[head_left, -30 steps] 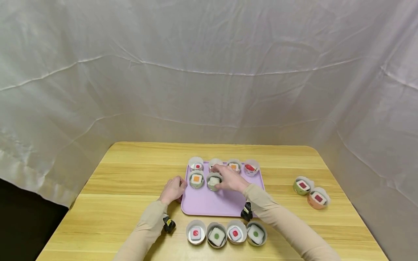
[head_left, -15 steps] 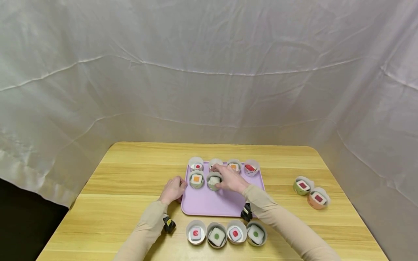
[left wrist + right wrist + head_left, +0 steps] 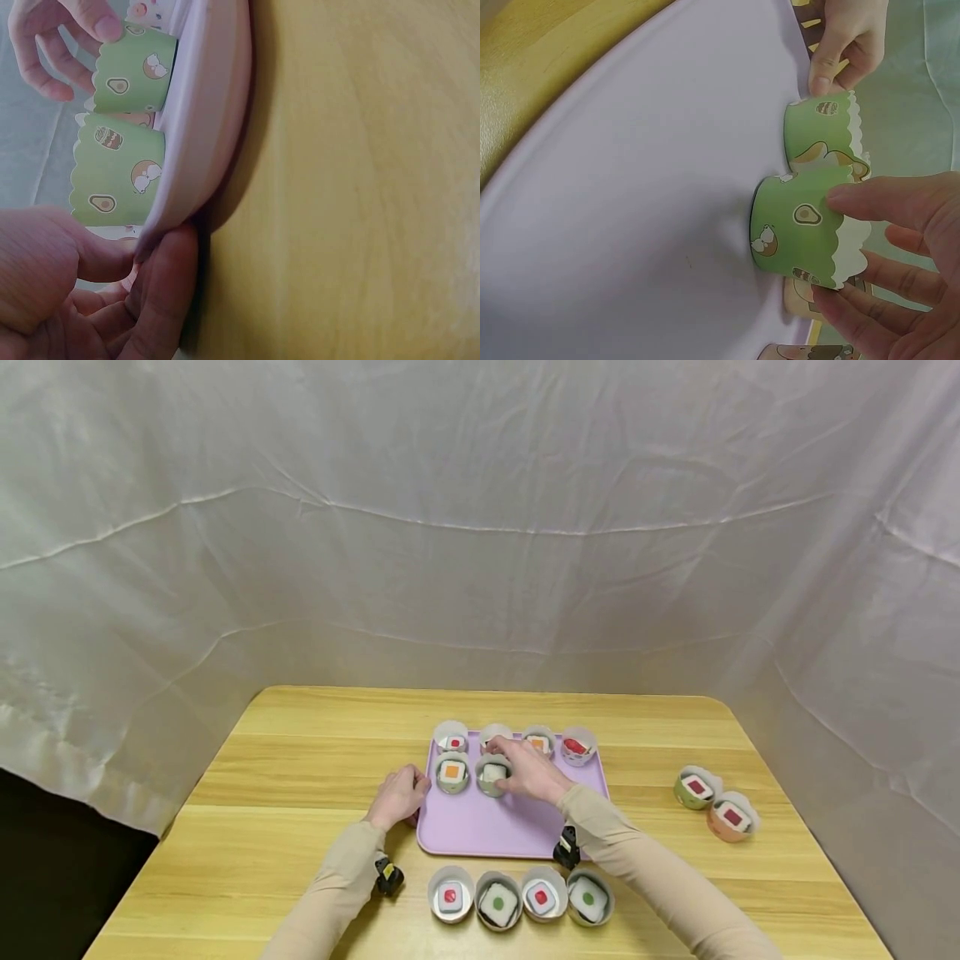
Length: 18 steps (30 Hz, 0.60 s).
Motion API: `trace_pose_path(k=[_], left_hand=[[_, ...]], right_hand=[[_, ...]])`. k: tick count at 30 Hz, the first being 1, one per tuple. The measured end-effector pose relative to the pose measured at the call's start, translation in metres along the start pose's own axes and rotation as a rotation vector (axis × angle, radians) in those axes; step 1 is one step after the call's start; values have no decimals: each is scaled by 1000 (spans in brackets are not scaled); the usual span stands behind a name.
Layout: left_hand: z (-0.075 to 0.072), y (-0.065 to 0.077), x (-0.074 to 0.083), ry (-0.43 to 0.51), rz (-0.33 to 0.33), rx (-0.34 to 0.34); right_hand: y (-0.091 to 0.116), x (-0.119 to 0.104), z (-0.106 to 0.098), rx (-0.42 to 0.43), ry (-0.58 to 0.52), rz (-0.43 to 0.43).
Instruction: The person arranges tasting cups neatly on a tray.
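Observation:
My left hand (image 3: 397, 795) pinches the left rim of the lilac tray (image 3: 480, 831), its thumb on top and fingers below in the left wrist view. On the tray, my right hand (image 3: 527, 768) holds a green paper baking cup (image 3: 799, 232) by its scalloped upper edge, thumb on one side and fingers on the other. The cup stands upright with a whitish piece inside, partly covered by the hand. Beside it is another green cup (image 3: 116, 169) holding a white square with an orange centre (image 3: 452, 772).
Several filled cups line the tray's back edge, including one with a red piece (image 3: 576, 746). A row of filled cups (image 3: 498, 902) stands in front of the tray. To the right are a green cup (image 3: 693, 787) and an orange cup (image 3: 731, 817).

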<state>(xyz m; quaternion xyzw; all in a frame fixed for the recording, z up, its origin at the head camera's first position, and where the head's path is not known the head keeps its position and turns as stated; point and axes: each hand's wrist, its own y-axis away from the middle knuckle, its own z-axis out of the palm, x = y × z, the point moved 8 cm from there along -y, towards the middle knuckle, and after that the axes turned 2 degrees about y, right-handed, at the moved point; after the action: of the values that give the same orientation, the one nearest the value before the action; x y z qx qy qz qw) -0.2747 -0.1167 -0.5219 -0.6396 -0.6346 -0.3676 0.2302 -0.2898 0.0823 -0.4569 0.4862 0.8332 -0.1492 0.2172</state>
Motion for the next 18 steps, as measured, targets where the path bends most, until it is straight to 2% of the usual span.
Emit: trace_pose_path(k=[18], left_hand=[[0, 0, 0, -2, -3, 3]], right_hand=[[2, -1, -1, 8, 22, -4]])
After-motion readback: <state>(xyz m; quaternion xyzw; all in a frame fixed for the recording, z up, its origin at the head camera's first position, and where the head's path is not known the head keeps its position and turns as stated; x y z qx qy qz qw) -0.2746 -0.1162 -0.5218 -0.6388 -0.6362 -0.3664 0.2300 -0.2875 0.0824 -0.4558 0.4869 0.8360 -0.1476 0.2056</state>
